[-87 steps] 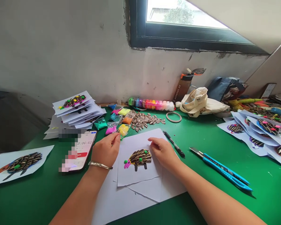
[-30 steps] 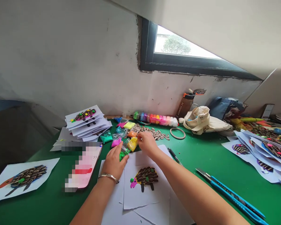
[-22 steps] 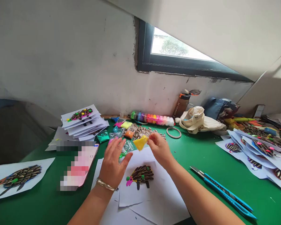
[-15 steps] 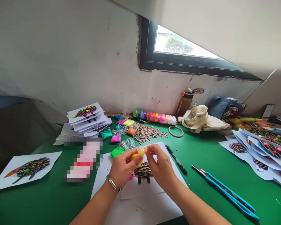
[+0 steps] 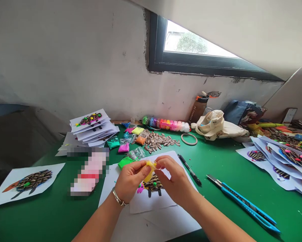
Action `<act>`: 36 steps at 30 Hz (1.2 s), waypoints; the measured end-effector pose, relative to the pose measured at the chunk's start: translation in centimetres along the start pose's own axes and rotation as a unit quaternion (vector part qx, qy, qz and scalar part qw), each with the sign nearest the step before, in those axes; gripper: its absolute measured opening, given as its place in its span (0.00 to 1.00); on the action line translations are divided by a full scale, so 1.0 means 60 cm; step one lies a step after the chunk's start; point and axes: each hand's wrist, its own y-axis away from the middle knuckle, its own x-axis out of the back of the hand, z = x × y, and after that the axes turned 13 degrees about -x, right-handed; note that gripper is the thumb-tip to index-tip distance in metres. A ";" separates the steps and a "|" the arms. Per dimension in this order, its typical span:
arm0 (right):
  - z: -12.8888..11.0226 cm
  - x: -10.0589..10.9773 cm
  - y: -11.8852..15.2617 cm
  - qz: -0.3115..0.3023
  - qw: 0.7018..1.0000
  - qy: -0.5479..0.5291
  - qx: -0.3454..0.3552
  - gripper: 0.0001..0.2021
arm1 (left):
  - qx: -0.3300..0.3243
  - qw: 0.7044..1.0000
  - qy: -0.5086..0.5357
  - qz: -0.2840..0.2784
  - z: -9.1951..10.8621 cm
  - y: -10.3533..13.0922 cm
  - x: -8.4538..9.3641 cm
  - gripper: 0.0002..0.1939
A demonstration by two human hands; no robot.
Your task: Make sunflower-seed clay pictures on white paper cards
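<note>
The fingers of our left hand (image 5: 130,178) pinch the yellow packet (image 5: 148,172) between thumb and forefinger, and those of our right hand (image 5: 176,175) are closed together on the clear plastic at its other side. A second ago that packet lay on the counter (image 5: 224,164) among the others; now we have it raised in front of us, so both hands are taken up and, as we judge it, attention has passed from the picture to the packet. Whether its mouth is undone, we cannot tell.

Below our hands, partly hidden by them, the seed animal (image 5: 154,186) lies on its small sheet (image 5: 151,204), which rests on a larger white sheet (image 5: 151,230). Just beyond our left hand sits the green packet (image 5: 125,162); farther back are the magenta packet (image 5: 124,147), the orange packet (image 5: 141,139) and the loose seeds (image 5: 157,142). To our right lie the pen (image 5: 189,169) and the blue knife (image 5: 244,202).
</note>
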 end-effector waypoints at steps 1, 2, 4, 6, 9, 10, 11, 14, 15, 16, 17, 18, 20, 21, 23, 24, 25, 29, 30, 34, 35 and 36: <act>-0.001 0.001 0.000 -0.005 1.000 -0.003 -0.002 0.06 | -0.001 1.000 -0.002 0.004 0.000 0.000 0.000 0.16; -0.003 0.001 0.000 -0.008 1.000 -0.003 -0.010 0.06 | -0.001 1.000 -0.002 0.008 0.000 -0.001 0.000 0.16; -0.003 0.002 -0.001 -0.014 1.000 -0.001 -0.026 0.07 | 0.001 1.000 -0.003 0.010 0.000 -0.002 0.000 0.16; -0.002 0.003 -0.002 -0.022 0.999 -0.003 -0.035 0.10 | 0.003 1.000 -0.001 0.010 -0.001 -0.004 0.002 0.15; 0.003 0.002 -0.004 -0.040 0.998 -0.025 -0.048 0.13 | 0.003 1.000 0.004 0.009 -0.005 -0.005 0.006 0.16; 0.005 0.000 -0.005 -0.047 0.997 -0.038 -0.054 0.13 | 0.002 1.000 0.004 0.011 -0.007 -0.005 0.007 0.16; 0.007 -0.001 -0.005 -0.052 0.995 -0.054 -0.061 0.13 | 0.003 1.000 0.003 0.013 -0.009 -0.005 0.009 0.16; 0.009 -0.003 -0.004 -0.059 0.992 -0.084 -0.076 0.11 | 0.010 1.000 -0.004 0.018 -0.018 -0.005 0.013 0.16; 0.008 -0.003 -0.004 -0.058 0.992 -0.083 -0.080 0.10 | 0.013 1.000 -0.004 0.017 -0.021 -0.005 0.014 0.16; 0.007 -0.003 -0.004 -0.058 0.992 -0.077 -0.082 0.10 | 0.016 1.000 -0.001 0.017 -0.023 -0.005 0.014 0.17; 0.006 -0.003 -0.004 -0.059 0.992 -0.069 -0.082 0.09 | 0.018 1.000 0.004 0.016 -0.026 -0.004 0.014 0.17; 0.004 -0.002 -0.004 -0.061 0.993 -0.062 -0.082 0.08 | 0.022 1.000 0.010 0.016 -0.028 -0.004 0.013 0.17; 0.002 -0.002 -0.004 -0.069 0.992 -0.052 -0.092 0.06 | 0.029 0.999 0.019 0.016 -0.030 -0.003 0.012 0.17; 0.001 -0.003 -0.004 -0.073 0.991 -0.049 -0.100 0.04 | 0.032 0.999 0.020 0.015 -0.030 -0.002 0.011 0.17; 0.000 -0.005 -0.003 -0.079 0.989 -0.044 -0.117 0.03 | 0.037 0.999 0.017 0.012 -0.029 -0.002 0.009 0.17; 0.000 -0.007 -0.003 -0.082 0.988 -0.038 -0.123 0.04 | 0.038 0.999 0.015 0.009 -0.028 -0.001 0.009 0.17; 0.001 -0.009 -0.002 -0.085 0.988 -0.031 -0.128 0.05 | 0.039 0.999 0.015 0.007 -0.026 -0.002 0.008 0.17; 0.007 -0.012 -0.003 -0.104 0.986 0.010 -0.129 0.07 | 0.057 0.998 0.013 -0.010 -0.020 -0.005 0.007 0.18; 0.009 -0.012 -0.003 -0.106 0.986 0.018 -0.128 0.08 | 0.063 0.998 0.007 -0.014 -0.019 -0.006 0.006 0.18; 0.015 -0.008 -0.002 -0.114 0.984 0.042 -0.128 0.10 | 0.088 0.996 -0.026 -0.019 -0.016 -0.007 0.003 0.22; 0.015 -0.007 -0.001 -0.116 0.984 0.040 -0.131 0.10 | 0.093 0.995 -0.035 -0.018 -0.016 -0.006 0.003 0.23; 0.014 -0.006 -0.002 -0.118 0.983 0.035 -0.136 0.10 | 0.095 0.994 -0.042 -0.016 -0.015 -0.006 0.003 0.23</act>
